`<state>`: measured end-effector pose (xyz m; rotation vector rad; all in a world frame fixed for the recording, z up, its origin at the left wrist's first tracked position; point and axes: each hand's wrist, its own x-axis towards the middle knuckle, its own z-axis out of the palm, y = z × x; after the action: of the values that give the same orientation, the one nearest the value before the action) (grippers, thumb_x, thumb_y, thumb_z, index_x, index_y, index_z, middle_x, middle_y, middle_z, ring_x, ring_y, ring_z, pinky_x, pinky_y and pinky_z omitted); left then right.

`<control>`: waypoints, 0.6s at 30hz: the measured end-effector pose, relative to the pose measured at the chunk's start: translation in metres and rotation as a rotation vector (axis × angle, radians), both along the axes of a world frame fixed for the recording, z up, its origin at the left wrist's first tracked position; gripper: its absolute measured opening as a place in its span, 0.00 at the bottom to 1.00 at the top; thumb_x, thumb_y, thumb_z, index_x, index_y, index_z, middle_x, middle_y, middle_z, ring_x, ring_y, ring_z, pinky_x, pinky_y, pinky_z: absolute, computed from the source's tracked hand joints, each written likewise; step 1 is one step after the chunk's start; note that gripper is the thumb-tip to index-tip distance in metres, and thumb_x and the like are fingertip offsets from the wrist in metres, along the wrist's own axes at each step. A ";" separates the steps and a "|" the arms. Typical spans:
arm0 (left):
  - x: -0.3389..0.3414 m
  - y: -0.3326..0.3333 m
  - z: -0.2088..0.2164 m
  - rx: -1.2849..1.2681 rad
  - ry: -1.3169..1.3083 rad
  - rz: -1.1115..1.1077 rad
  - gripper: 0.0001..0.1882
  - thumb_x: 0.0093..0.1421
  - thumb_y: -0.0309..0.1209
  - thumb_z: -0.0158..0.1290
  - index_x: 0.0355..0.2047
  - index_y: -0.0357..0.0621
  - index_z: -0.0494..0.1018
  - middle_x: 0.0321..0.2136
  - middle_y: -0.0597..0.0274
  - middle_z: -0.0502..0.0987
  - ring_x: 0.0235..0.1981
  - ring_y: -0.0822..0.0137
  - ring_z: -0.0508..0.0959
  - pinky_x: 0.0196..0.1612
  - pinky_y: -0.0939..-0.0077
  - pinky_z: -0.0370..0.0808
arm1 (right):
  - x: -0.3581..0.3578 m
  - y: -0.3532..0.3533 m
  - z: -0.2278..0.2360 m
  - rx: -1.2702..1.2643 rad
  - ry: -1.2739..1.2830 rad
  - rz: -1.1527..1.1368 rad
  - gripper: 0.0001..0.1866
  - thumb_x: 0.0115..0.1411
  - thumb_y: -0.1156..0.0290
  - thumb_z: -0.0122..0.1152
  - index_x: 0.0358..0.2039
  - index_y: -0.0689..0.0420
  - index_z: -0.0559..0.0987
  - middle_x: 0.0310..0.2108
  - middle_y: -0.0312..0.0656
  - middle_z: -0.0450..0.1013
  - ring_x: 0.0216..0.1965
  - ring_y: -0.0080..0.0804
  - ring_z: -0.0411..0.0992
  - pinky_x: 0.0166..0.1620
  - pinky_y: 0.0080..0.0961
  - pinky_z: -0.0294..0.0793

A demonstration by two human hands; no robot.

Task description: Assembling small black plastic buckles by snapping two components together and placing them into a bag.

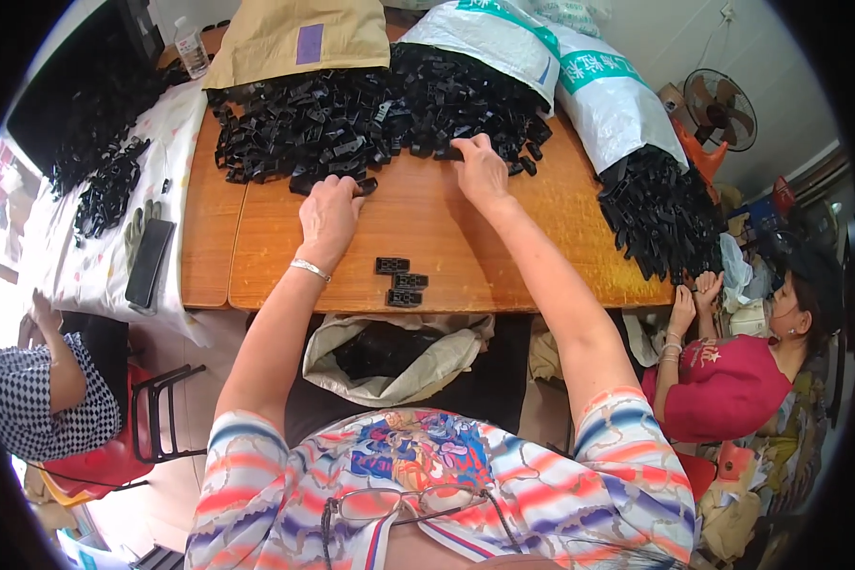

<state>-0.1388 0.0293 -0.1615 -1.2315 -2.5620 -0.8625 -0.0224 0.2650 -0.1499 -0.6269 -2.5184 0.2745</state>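
Observation:
Both hands reach to the near edge of a big heap of small black plastic parts on the wooden table. My left hand is closed at the fingertips on a black plastic part, which sticks out to the right of the fingers. Farther right, my right hand pinches another black plastic part at the heap's edge, partly hidden by the fingers. Nearer to me, three black blocks lie close together near the table's front edge.
A tan sack and white sacks spill black parts. An open white sack hangs below the table edge. A person in red handles parts at right; another sits left. A dark phone and a bottle are left.

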 end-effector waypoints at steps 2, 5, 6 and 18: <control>0.006 0.000 0.000 -0.007 0.056 -0.004 0.08 0.52 0.31 0.61 0.31 0.45 0.76 0.33 0.58 0.73 0.40 0.56 0.74 0.40 0.64 0.75 | -0.008 0.004 -0.002 0.033 -0.007 0.009 0.17 0.53 0.73 0.65 0.45 0.52 0.77 0.45 0.46 0.68 0.40 0.50 0.74 0.43 0.42 0.75; 0.018 -0.006 0.001 0.069 0.052 -0.154 0.06 0.52 0.28 0.60 0.29 0.43 0.76 0.33 0.59 0.71 0.41 0.56 0.72 0.40 0.64 0.74 | -0.017 0.000 -0.004 0.054 -0.059 0.019 0.15 0.52 0.74 0.66 0.41 0.53 0.76 0.44 0.46 0.68 0.39 0.50 0.74 0.42 0.43 0.76; 0.023 -0.007 0.002 0.080 0.055 -0.192 0.06 0.52 0.28 0.60 0.29 0.41 0.75 0.33 0.59 0.71 0.40 0.56 0.72 0.41 0.64 0.74 | -0.018 -0.002 -0.004 0.033 -0.055 0.031 0.14 0.52 0.74 0.66 0.40 0.53 0.76 0.43 0.46 0.68 0.39 0.50 0.74 0.42 0.43 0.76; 0.040 -0.027 -0.001 0.194 -0.092 -0.269 0.16 0.49 0.26 0.62 0.39 0.40 0.73 0.34 0.55 0.74 0.40 0.53 0.73 0.42 0.64 0.72 | 0.028 -0.027 -0.009 -0.228 0.127 0.281 0.08 0.52 0.80 0.62 0.34 0.61 0.77 0.34 0.42 0.73 0.30 0.35 0.75 0.36 0.26 0.76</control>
<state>-0.0990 0.0025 -0.1623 -1.5276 -2.3427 -1.2154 0.0054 0.2385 -0.1590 -0.3247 -2.4670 0.6894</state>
